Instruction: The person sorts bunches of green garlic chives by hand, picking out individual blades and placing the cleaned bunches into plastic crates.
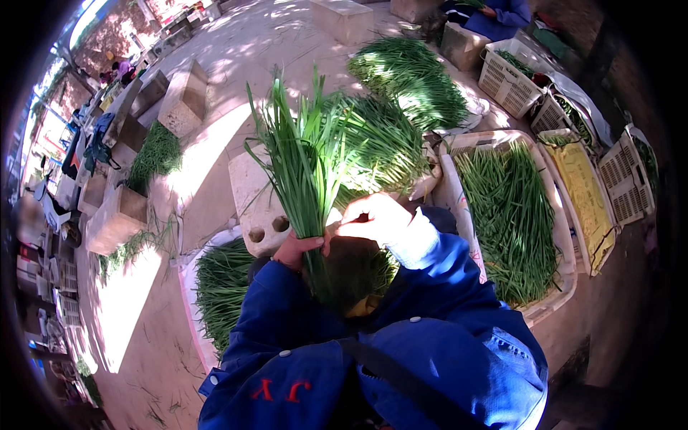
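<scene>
My left hand (295, 249) is wrapped round the lower part of a bunch of garlic chives (304, 179), whose long flat green leaves fan upward. Close beside it, my right hand (380, 218) is in bright sun with thumb and fingers pinched together at the bunch's right side. Glare hides what, if anything, lies in that pinch. Beyond my hands, a heap of chives (390, 140) lies on a light support. Below and left, more chives (222, 283) rest on a pale sheet. The stem ends under my left hand are in dark shade.
A white plastic crate (567, 283) of green stalks stands at my right. A holed pale block (247, 190) is just ahead. Further off are another chive heap (412, 79), slatted crates (502, 84), stone blocks (183, 100) and a seated person in blue (498, 21).
</scene>
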`<state>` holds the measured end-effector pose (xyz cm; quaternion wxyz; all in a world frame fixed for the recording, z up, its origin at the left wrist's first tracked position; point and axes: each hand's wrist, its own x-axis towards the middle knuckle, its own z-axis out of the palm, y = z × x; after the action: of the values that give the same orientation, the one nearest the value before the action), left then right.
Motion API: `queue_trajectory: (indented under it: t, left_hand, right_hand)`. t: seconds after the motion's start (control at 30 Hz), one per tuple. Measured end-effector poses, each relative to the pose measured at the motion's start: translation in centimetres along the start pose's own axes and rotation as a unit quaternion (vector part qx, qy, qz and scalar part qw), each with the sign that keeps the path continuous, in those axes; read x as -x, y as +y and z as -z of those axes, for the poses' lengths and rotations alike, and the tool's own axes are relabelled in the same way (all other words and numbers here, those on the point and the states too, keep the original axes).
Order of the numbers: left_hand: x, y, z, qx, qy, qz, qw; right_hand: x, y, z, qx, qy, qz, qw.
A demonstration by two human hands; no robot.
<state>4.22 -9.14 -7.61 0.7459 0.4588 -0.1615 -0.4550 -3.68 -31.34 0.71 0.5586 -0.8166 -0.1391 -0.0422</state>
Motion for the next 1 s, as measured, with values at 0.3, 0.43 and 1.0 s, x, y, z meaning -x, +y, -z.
queue_trajectory:
  t: [0.3, 0.43, 1.0]
  left_hand:
    - [1.9, 7.4, 2.7, -0.226, 0.076, -0.036, 0.971]
    - [3.5, 9.4, 2.6, -0.247, 0.078, -0.041, 0.965]
    - [5.0, 8.2, 3.4, -0.264, 0.044, 0.011, 0.963]
  right_hand:
    - [1.8, 4.2, -0.4, 0.045, 0.139, 0.015, 0.989]
    - [1.7, 2.8, 3.8, -0.132, 0.214, -0.112, 0.961]
    - [-6.3, -0.7, 10.0, -0.068, 0.235, 0.012, 0.970]
